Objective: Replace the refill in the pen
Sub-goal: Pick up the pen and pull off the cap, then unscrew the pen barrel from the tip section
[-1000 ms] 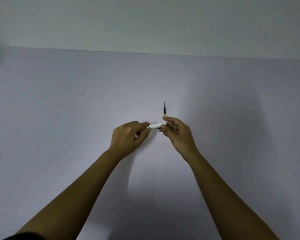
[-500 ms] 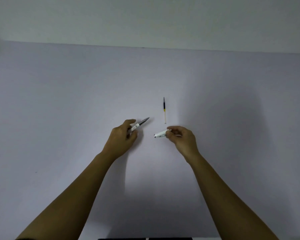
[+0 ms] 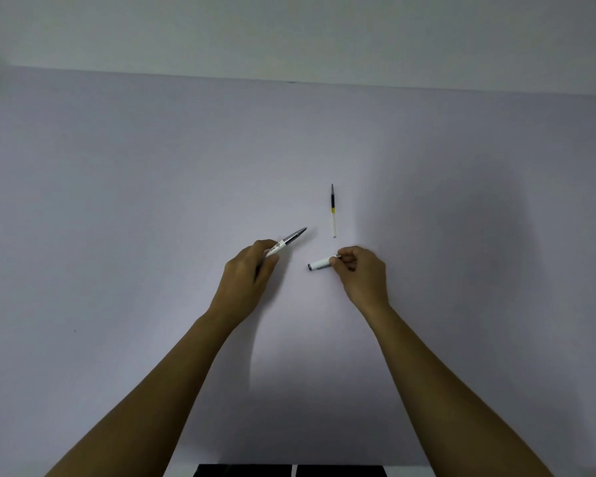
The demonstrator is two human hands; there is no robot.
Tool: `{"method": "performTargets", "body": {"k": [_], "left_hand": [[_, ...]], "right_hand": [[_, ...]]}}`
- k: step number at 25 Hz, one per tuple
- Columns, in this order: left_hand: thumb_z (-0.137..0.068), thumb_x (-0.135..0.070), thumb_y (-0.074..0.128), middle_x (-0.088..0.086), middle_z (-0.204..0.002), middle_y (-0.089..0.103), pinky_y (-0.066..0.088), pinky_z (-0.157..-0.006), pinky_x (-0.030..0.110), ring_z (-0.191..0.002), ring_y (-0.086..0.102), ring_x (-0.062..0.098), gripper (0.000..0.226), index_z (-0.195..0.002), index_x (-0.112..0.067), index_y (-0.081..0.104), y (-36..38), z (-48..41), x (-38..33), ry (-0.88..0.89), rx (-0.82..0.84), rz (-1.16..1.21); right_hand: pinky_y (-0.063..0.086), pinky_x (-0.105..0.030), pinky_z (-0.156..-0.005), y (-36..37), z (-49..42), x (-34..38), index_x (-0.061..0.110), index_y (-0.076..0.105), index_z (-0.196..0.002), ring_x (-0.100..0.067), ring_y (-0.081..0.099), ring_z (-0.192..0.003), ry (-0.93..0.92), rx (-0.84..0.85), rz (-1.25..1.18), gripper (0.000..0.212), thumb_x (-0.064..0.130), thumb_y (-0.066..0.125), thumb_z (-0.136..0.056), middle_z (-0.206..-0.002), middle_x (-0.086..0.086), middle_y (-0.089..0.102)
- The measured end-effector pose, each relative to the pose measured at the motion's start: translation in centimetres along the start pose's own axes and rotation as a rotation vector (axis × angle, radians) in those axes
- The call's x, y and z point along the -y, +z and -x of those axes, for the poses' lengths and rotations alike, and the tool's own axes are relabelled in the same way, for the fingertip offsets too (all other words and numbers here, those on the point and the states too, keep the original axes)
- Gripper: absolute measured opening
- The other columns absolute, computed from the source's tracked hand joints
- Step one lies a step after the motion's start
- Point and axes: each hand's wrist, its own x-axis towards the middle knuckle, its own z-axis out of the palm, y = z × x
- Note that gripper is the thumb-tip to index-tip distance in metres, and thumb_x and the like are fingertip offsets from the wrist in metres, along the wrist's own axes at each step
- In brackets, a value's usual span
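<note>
My left hand (image 3: 250,275) grips the white pen body (image 3: 287,241), whose grey grip and tip point up and to the right. In my right hand (image 3: 360,270) is the white pen cap (image 3: 320,264), pinched at its clip end, with its dark open end facing left. The two pen parts are apart, a short gap between them. A spare refill (image 3: 333,211) lies on the table just beyond my hands, dark tip pointing away, with a yellow band and a clear lower tube.
The pale lavender table (image 3: 117,201) runs back to a light wall (image 3: 289,36). A dark object (image 3: 289,471) shows at the bottom edge between my forearms.
The cap has come off the pen. My hands, joined on the pen a second ago, have moved apart, the left with the body, the right with the cap.
</note>
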Motion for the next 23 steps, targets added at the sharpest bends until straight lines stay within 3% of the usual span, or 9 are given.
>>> {"method": "performTargets", "body": {"k": [4,6,8,12,14,16,19,21,23], "left_hand": [[-0.095,-0.019,0.044,-0.015,-0.068,0.049,0.036,-0.058,0.004,-0.063,0.049,-0.001,0.015,-0.105,-0.017,0.055,0.3,0.4,-0.2,-0.088,0.027,0.05],[-0.096,-0.019,0.045,-0.014,-0.072,0.051,0.036,-0.059,0.004,-0.063,0.049,0.002,0.015,-0.104,-0.016,0.056,-0.1,0.6,-0.4,-0.023,0.06,0.017],[-0.096,-0.019,0.047,-0.008,-0.076,0.053,0.034,-0.059,0.006,-0.064,0.047,0.006,0.017,-0.108,-0.016,0.057,-0.8,0.6,-0.7,0.093,0.099,-0.044],[-0.093,-0.016,0.052,0.0,-0.077,0.058,0.035,-0.06,0.021,-0.064,0.046,0.013,0.019,-0.111,-0.013,0.058,-1.7,0.3,-1.7,0.279,0.13,-0.127],[-0.092,-0.013,0.056,0.005,-0.082,0.062,0.037,-0.061,0.024,-0.065,0.045,0.012,0.017,-0.108,-0.008,0.058,-2.1,0.4,-2.0,0.333,0.127,-0.154],[-0.091,-0.013,0.057,0.008,-0.08,0.063,0.038,-0.057,0.027,-0.063,0.045,0.014,0.015,-0.103,-0.005,0.059,-2.4,0.6,-2.1,0.375,0.133,-0.184],[-0.092,-0.018,0.054,0.011,-0.073,0.061,0.04,-0.052,0.03,-0.058,0.047,0.021,0.017,-0.097,-0.003,0.06,-2.5,1.0,-2.3,0.42,0.126,-0.223],[-0.092,-0.024,0.049,0.011,-0.071,0.061,0.037,-0.053,0.026,-0.057,0.049,0.022,0.025,-0.096,-0.003,0.061,-2.4,1.3,-2.8,0.438,0.101,-0.238],[-0.09,-0.025,0.049,0.011,-0.069,0.061,0.034,-0.052,0.024,-0.055,0.049,0.022,0.027,-0.095,-0.001,0.062,-2.6,1.5,-3.1,0.464,0.059,-0.255]], "right_hand": [[0.044,-0.016,-0.078,-0.6,0.4,0.1,0.005,0.063,-0.108,-0.015,0.059,-0.082,-0.024,-0.032,0.033,0.029,0.023,0.066,-0.085,-0.102,-0.013,0.064],[0.038,-0.01,-0.072,-1.7,0.7,0.8,0.006,0.065,-0.106,-0.017,0.06,-0.079,-0.157,-0.106,0.066,0.021,0.02,0.059,-0.09,-0.099,-0.014,0.064],[0.042,-0.015,-0.075,-3.1,0.7,2.2,0.008,0.066,-0.104,-0.021,0.063,-0.082,-0.347,-0.115,0.084,0.018,0.016,0.054,-0.093,-0.096,-0.012,0.067],[0.045,-0.03,-0.091,-4.3,0.9,5.0,0.012,0.059,-0.119,-0.023,0.062,-0.103,-0.514,0.303,0.288,0.031,0.028,0.042,-0.098,-0.115,-0.009,0.068],[0.049,-0.04,-0.082,-4.3,1.1,5.4,0.015,0.06,-0.115,-0.028,0.062,-0.094,-0.544,0.457,0.476,0.033,0.033,0.037,-0.099,-0.106,-0.01,0.068],[0.049,-0.038,-0.074,-4.8,1.3,5.7,0.018,0.064,-0.109,-0.027,0.061,-0.085,-0.574,0.514,0.587,0.028,0.029,0.041,-0.098,-0.098,-0.008,0.069],[0.045,-0.027,-0.069,-6.0,1.4,6.4,0.018,0.07,-0.098,-0.02,0.064,-0.079,-0.596,0.484,0.471,0.014,0.021,0.063,-0.087,-0.088,-0.004,0.073],[0.047,-0.026,-0.07,-6.6,1.6,6.9,0.017,0.07,-0.088,-0.016,0.064,-0.08,-0.62,0.427,0.396,0.011,0.018,0.073,-0.077,-0.084,0.0,0.072],[0.048,-0.027,-0.075,-6.8,1.8,7.1,0.017,0.067,-0.094,-0.013,0.064,-0.086,-0.621,0.393,0.368,0.019,0.025,0.073,-0.077,-0.09,0.002,0.07]]}}
